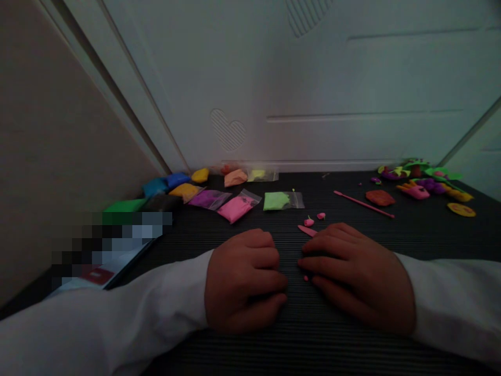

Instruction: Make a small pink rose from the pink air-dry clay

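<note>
Both my hands rest knuckles-up on a black ribbed mat [250, 355], fingertips facing each other. My left hand [245, 282] has its fingers curled under; whatever is inside is hidden. My right hand [354, 274] lies with fingers together and slightly bent; a tiny pink bit [306, 278] shows just below its fingertips. A flat pink clay strip [306, 230] pokes out by my right index finger. Two small pink clay pieces [314, 219] lie just beyond it.
Several bags of coloured clay [235, 201] lie in a row at the back left, among them pink [237, 208] and green [282, 200]. A pink stick tool [364, 204], an orange clay patch [379, 198] and shaped clay figures [425, 183] sit at the right. A white panelled door [313, 94] stands behind.
</note>
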A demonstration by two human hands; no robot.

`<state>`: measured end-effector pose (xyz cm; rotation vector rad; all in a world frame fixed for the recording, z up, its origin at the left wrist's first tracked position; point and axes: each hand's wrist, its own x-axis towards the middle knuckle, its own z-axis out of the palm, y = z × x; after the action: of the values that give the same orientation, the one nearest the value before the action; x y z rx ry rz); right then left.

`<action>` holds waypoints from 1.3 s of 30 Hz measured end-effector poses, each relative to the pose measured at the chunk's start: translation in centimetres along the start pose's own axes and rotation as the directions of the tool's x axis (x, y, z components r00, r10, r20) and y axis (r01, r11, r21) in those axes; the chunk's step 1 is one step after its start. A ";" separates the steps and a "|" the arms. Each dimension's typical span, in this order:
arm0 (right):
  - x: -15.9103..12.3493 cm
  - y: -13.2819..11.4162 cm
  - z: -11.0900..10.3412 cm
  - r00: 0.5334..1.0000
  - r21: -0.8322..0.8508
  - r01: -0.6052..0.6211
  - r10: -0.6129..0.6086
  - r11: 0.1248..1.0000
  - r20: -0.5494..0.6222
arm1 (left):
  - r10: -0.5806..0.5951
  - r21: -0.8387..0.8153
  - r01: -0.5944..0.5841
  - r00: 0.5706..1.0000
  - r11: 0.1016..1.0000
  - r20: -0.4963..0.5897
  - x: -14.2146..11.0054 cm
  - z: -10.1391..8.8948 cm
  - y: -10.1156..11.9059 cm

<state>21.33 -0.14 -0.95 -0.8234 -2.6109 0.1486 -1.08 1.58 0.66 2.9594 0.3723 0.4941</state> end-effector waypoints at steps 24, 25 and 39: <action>0.0 0.1 0.1 1.000 -0.013 0.000 0.000 1.000 -0.019 | 0.023 0.003 -0.023 1.000 1.000 0.014 -0.1 0.2 0.0; 0.0 0.0 0.1 1.000 -0.015 -0.002 0.002 1.000 -0.017 | 0.019 0.011 -0.019 1.000 1.000 0.022 -0.1 0.2 0.0; 0.0 0.2 0.2 1.000 -0.025 -0.011 0.011 1.000 -0.019 | 0.015 0.046 -0.015 1.000 0.999 0.004 0.1 0.0 0.1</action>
<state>21.37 0.06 -1.16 -0.8437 -2.5960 0.1106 -0.92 1.51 0.68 3.0089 0.3662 0.4877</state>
